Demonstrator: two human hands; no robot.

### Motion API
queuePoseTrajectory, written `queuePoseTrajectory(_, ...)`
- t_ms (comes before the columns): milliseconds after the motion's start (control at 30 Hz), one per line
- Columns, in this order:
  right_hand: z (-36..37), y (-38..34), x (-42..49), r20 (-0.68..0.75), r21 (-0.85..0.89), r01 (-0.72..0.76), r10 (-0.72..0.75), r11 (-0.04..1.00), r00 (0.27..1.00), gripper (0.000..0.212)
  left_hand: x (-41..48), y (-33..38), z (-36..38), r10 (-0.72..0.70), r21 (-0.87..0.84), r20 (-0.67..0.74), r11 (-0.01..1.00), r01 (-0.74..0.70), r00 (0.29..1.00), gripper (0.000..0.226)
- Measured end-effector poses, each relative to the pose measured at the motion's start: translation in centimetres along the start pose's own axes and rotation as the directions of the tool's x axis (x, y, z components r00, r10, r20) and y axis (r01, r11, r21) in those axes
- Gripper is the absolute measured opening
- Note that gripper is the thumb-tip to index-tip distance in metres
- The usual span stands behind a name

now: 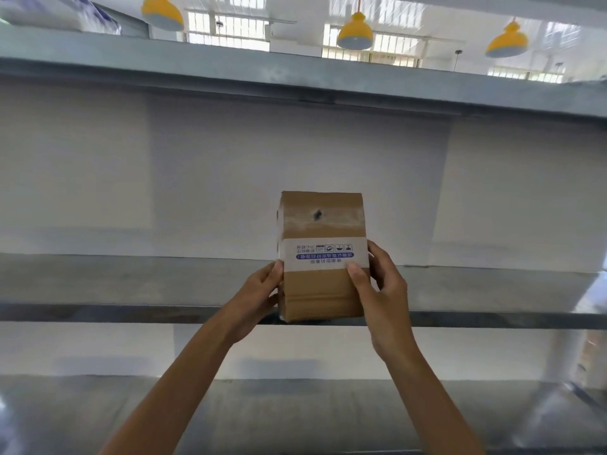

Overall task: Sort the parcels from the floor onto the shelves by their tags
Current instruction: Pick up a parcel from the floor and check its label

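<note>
Holding a small cardboard box (pixel 320 257) between both hands, the person has it up at the front of the middle shelf (pixel 131 280), its lower end at or just over the shelf's front edge; whether it already rests on the metal cannot be told. The left hand (pixel 259 290) is pressed flat against the box's left side, fingers together, and the right hand (pixel 382 287) wraps the right side with the thumb laid across the front face, just under a white band of tape (pixel 325 254) printed in blue, which reads upside down. A strip of clear tape with a dark mark crosses the upper part. No tag can be read from here. This looks like the placing step: the parcel has been chosen and brought to its level. The next move probably calls for sliding it back onto the shelf until its base sits fully on the surface, then letting both hands go. Above runs another shelf (pixel 295 77), with yellow lamps (pixel 354 31) hanging beyond it.
</note>
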State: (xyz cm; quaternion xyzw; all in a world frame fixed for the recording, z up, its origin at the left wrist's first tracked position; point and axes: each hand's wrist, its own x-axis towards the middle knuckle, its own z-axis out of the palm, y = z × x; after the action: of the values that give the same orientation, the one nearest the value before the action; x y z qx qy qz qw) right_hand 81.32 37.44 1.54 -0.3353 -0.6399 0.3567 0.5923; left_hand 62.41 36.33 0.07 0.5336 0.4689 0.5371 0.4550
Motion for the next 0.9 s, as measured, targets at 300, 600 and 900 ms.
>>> queuePoseTrajectory(300,3.3,-0.6,-3.5,-0.005,-0.543,0.148,-0.179,0.827,0.984,0.098,-2.0,0.4,1.0,0.085,-0.037,-0.143,0.995,-0.091,0.986,0.066)
queuePoseTrajectory(600,1.2,-0.1,-2.9,0.011,-0.209,0.134,-0.135,0.969,0.991,0.1,-2.3,0.5,0.7,0.205,-0.014,-0.078,0.978,-0.207,0.976,0.048)
queuePoseTrajectory(900,0.1,0.6,-3.9,0.111,-0.159,0.206,-0.19,0.965,0.975,0.079,-2.4,-0.2,2.2,0.086,-0.196,0.041,0.978,-0.076,0.995,0.087)
